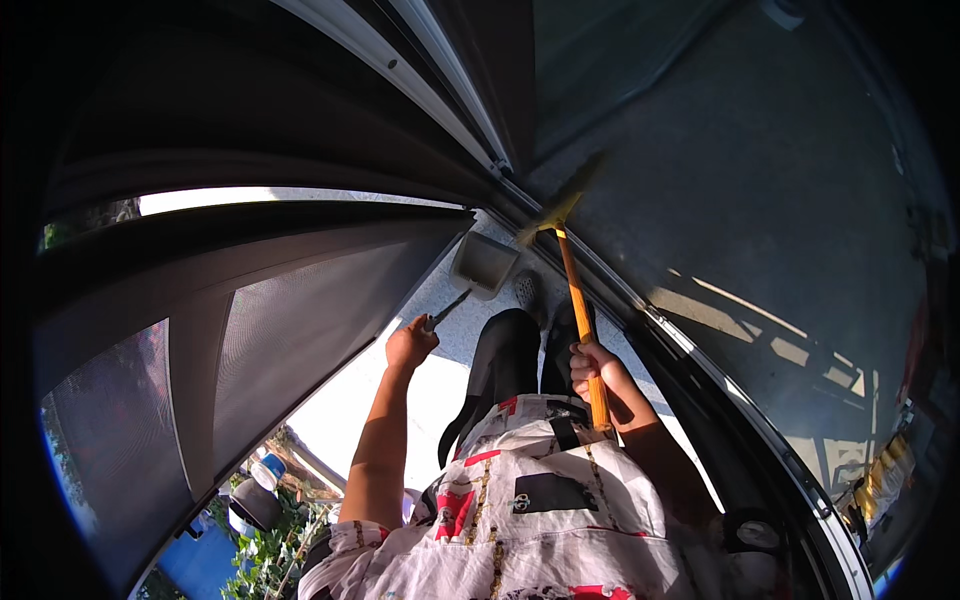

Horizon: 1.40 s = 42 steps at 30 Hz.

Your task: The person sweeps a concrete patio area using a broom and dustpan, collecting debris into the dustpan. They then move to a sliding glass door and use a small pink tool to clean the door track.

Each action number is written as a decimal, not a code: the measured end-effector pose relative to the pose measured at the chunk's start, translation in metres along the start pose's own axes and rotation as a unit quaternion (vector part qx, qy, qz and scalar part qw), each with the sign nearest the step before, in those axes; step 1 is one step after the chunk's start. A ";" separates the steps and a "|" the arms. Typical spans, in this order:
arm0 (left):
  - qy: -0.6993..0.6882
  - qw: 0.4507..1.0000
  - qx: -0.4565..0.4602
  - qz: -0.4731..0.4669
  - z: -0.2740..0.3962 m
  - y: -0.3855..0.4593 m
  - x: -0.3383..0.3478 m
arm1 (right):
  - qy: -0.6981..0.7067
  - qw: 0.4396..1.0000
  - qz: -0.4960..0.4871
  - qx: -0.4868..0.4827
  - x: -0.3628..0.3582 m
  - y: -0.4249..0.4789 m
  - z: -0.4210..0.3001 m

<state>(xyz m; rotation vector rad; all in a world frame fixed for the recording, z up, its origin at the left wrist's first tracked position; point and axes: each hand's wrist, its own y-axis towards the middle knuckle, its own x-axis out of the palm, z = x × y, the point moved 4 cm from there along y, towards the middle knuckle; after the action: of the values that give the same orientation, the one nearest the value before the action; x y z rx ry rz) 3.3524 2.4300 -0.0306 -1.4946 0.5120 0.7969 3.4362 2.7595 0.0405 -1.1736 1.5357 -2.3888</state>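
Observation:
My left hand (412,343) grips the handle of a grey dustpan (485,264), whose pan lies on the pale floor beside the lower corner of a screen door. In my right hand (598,373) is the orange handle of a broom (577,292). The broom's yellow head and blurred bristles cross the metal door track (600,264), ahead and to the right of the dustpan. My feet stand just behind the dustpan; a patterned grey shoe (529,292) shows there.
A dark-framed screen door (300,315) stands on the left. Beyond the track at right is a shaded grey floor (720,202) with sunlit patches. Leafy plants (262,544) and pots are at lower left. A yellow bundle (885,472) lies at far right.

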 end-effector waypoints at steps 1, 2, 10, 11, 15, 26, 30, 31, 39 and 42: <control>0.000 1.000 0.006 0.000 0.000 0.002 -0.001 | 0.046 0.998 -0.037 -0.007 0.001 0.029 -0.004; 0.002 1.000 0.012 0.004 0.002 0.005 -0.006 | 0.091 0.993 -0.079 -0.007 0.003 0.055 -0.010; 0.070 0.997 0.038 -0.004 -0.019 0.010 -0.022 | 0.048 0.995 -0.084 -0.003 0.007 0.028 -0.007; 0.070 0.997 0.039 -0.004 -0.023 0.008 -0.023 | 0.059 0.995 -0.085 0.012 0.006 0.001 -0.006; 0.059 0.994 0.062 0.071 -0.016 -0.011 -0.039 | -0.029 0.999 -0.019 -0.004 -0.015 -0.088 0.014; 0.206 0.917 0.127 -0.316 -0.018 -0.103 0.124 | -0.016 0.995 0.019 -0.095 -0.023 0.068 0.036; 0.211 0.858 0.149 -0.444 -0.045 -0.099 0.149 | 0.064 0.990 -0.062 -0.111 -0.024 0.044 0.063; 0.184 0.854 0.143 -0.465 -0.051 -0.099 0.148 | 0.032 0.992 -0.063 -0.102 -0.034 0.028 0.067; -0.004 0.806 0.326 -0.493 -0.038 -0.091 0.111 | -0.222 0.908 0.212 -0.284 -0.105 -0.014 0.030; -0.151 0.888 0.279 -0.333 -0.011 -0.030 0.141 | -0.365 0.779 0.385 -0.335 -0.168 0.066 -0.034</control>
<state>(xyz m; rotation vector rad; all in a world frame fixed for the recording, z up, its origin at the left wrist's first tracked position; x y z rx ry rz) 3.4686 2.4430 -0.1154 -0.8819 -0.0355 0.2794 3.5122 2.8252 -0.1130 -1.0219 2.0018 -0.7285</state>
